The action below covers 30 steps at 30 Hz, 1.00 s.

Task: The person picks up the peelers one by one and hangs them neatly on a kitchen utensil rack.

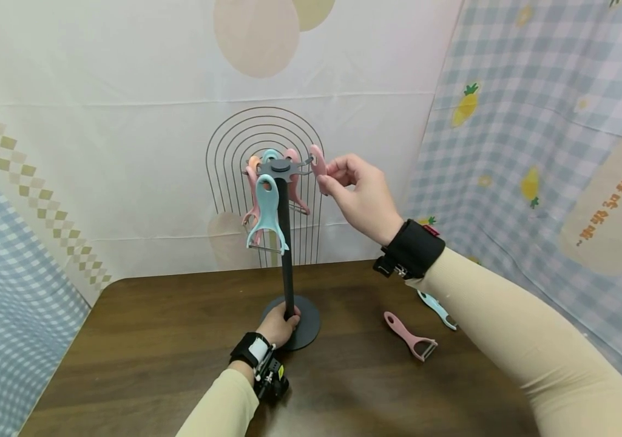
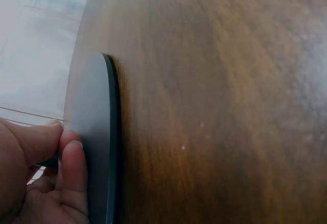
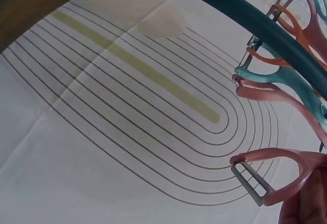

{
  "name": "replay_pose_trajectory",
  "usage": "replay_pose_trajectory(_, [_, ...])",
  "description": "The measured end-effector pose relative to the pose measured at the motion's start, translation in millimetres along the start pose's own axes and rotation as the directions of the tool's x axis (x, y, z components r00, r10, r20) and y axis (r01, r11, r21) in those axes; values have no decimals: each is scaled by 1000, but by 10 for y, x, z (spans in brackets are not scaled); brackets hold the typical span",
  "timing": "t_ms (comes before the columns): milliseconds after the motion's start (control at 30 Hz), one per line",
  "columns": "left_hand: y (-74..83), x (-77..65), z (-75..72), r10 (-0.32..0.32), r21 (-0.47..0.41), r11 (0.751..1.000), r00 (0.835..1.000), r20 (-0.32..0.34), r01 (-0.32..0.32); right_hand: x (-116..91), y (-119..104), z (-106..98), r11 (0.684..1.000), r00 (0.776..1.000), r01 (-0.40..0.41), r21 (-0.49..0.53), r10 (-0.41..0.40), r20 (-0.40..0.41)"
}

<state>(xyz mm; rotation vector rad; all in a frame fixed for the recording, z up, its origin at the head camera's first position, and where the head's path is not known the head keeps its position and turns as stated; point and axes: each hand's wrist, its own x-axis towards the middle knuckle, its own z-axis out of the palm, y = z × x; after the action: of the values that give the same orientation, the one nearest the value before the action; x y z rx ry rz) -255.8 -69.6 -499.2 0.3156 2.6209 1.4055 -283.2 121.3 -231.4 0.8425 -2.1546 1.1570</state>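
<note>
A dark grey stand with a hooked top rises on its pole (image 1: 286,255) from a round base (image 1: 309,321). My left hand (image 1: 277,326) grips the pole low down, just over the base; in the left wrist view its thumb and fingers close around it. My right hand (image 1: 364,195) pinches a pink peeler (image 1: 318,160), whose handle end is at the tip of a right-side hook. In the right wrist view this peeler's metal blade (image 3: 252,183) points away from my fingers. On other hooks hang a light blue peeler (image 1: 268,206), a pink peeler (image 1: 295,187) and several more, partly overlapping.
To the right on the brown wooden table (image 1: 179,346) lie another pink peeler (image 1: 406,335) and a light blue peeler (image 1: 437,308), the latter partly behind my right forearm. A white patterned cloth (image 1: 141,182) hangs behind, with blue checked cloth (image 1: 507,152) on the right.
</note>
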Motion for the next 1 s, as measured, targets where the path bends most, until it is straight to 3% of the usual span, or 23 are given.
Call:
replay_pose_trajectory(400, [2,-4,-33,-1,-43,999,1000,26,2,-62,-57,131,997,999,31,-72,-29,35])
replay_pose_trajectory(667, [-13,-29,-64,-19,-22,1000,1000,3,19,-100,-26,230,998,996,56,-3,-56,72])
replay_pose_trajectory(833, [-2,-19,-67,3,-6,1000,1000,0,-3,-211,102,119,993,997,81,-90,-80,17])
replay_pose_trajectory(933, [-8,-12,-58,15,-12,1000,1000,7,-15,-367,285,16,987,1000,26,-161,-27,-4])
replay_pose_trajectory(1000, [-6,-14,-57,20,-17,1000,1000,7,-20,-509,439,-41,976,998,-51,-210,60,33])
